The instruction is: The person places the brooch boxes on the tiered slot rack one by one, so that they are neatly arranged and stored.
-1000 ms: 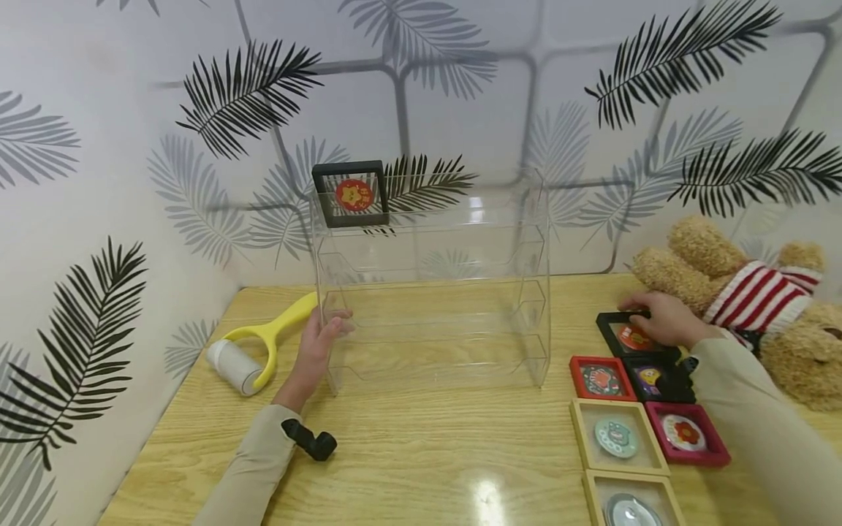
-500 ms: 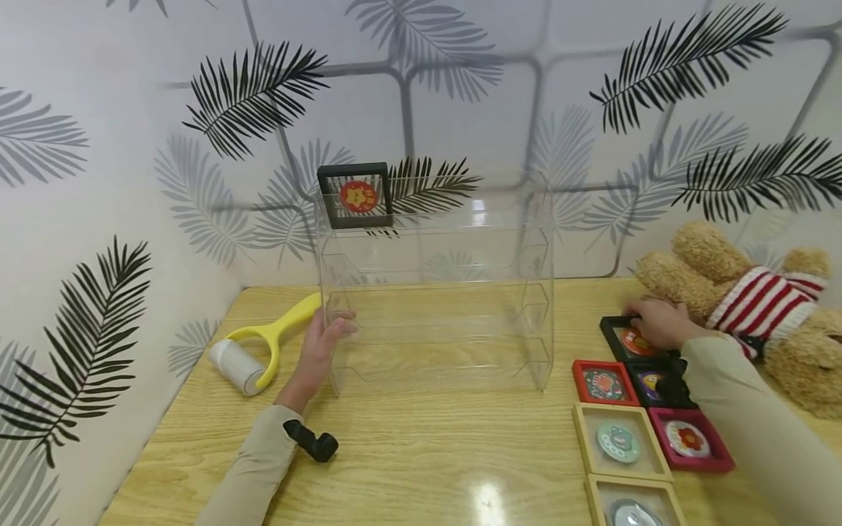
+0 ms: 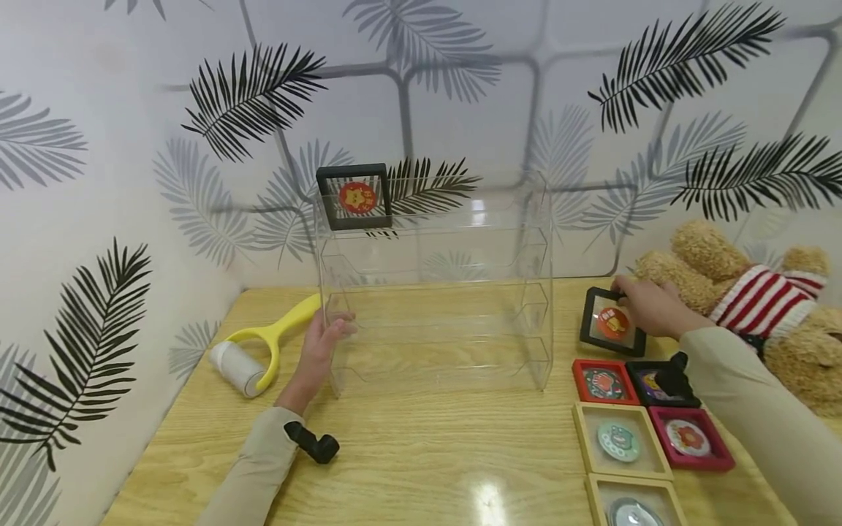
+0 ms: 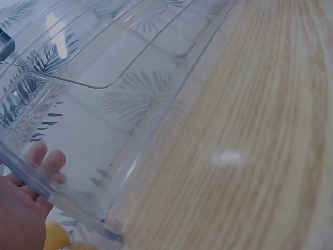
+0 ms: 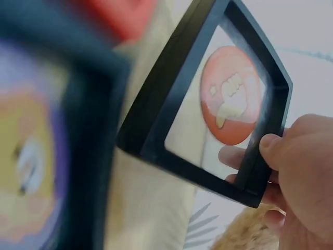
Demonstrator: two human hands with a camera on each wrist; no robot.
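A clear acrylic display rack [image 3: 434, 314] with stepped tiers stands on the wooden table. My left hand [image 3: 318, 347] grips its left side panel, fingers reaching round the edge in the left wrist view [image 4: 31, 192]. At the right, my right hand [image 3: 658, 307] pinches the side of a black square frame [image 3: 585, 321] between thumb and fingers. That frame is tilted up and holds a red round badge [image 5: 231, 94] behind clear film. Another black frame [image 3: 355, 225] with a red star badge stands on the rack's top tier, at its left end.
Below the right hand lie a red frame [image 3: 579, 380], a black frame [image 3: 647, 394] with a purple badge, a magenta frame [image 3: 707, 462] and two wooden frames [image 3: 582, 438]. A teddy bear [image 3: 763, 299] lies at the right. A yellow-handled lint roller [image 3: 270, 336] lies left of the rack.
My right hand has lifted the black frame off its flat place at the back of the group, tilting it up and shifting it left. My left hand stays at the rack's side.
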